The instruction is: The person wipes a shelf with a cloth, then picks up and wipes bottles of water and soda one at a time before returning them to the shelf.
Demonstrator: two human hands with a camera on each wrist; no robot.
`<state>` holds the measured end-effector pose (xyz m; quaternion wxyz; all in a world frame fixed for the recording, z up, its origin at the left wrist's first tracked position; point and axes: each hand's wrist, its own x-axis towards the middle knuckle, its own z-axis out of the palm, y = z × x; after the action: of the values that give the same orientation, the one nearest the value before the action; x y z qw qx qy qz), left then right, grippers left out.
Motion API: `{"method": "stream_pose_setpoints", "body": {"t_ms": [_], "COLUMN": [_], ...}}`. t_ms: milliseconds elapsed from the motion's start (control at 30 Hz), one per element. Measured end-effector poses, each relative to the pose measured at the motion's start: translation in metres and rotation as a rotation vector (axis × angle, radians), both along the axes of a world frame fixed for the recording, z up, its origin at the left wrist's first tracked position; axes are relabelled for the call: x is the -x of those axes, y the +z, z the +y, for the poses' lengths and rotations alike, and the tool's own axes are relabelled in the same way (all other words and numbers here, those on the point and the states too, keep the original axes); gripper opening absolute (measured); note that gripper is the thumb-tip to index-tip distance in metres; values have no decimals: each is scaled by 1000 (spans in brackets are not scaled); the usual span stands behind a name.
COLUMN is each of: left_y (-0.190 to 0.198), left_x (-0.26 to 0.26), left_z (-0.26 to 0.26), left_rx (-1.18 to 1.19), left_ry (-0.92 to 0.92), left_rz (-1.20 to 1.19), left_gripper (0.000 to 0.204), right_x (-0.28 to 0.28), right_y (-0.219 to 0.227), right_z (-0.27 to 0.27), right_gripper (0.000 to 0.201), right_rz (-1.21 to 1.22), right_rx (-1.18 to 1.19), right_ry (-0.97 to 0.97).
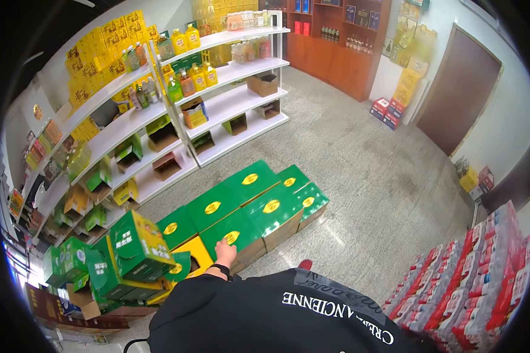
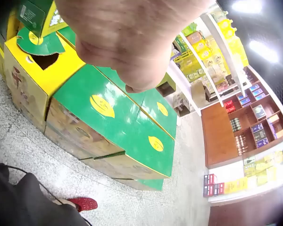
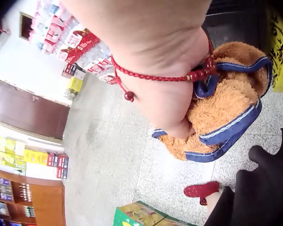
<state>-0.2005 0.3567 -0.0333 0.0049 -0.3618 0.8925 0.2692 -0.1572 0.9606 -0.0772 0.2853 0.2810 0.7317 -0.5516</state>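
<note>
My left hand, with a black band at the wrist, is over the near green box in the head view, its fingertips close to the yellow leaf-shaped logo. No object shows in it. In the left wrist view the same hand hides its own fingers behind the wrist and thumb. My right hand, wearing a red braided bracelet, grips a bunched orange-brown towel with blue edging. That towel hangs above the speckled floor. The head view does not show the right hand.
More green boxes form a low block on the floor. At its left stands a yellow box with a torn-out opening, beside stacked cartons. White shelves line the back left; red-wrapped bottle packs are piled at right.
</note>
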Motion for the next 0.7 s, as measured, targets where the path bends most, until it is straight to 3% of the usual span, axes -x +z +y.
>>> {"method": "stream_pose_setpoints", "body": {"t_ms": [167,333,400,567,700], "left_y": [-4,11,15,29,17], "left_x": [114,239,274,362,405], "left_z": [52,99,121,172,197], "left_rx": [-54,-58,-63,-18,-23], "left_ry": [23,-121,-204,-309,-287], "left_rz": [32,32,-10,193,133], "left_gripper": [56,51,50,51,53], "right_x": [106,182,194,234,289], "right_y": [25,44,52,50,38], "right_z": [34,74,92,131,172], "right_gripper": [18,16,16,15,15], "right_rz": [-14,21,34,11,-30], "right_rx": [-62,-100,-114,-126,-146], "right_ry": [-35,-98,-135,-169,-139]}}
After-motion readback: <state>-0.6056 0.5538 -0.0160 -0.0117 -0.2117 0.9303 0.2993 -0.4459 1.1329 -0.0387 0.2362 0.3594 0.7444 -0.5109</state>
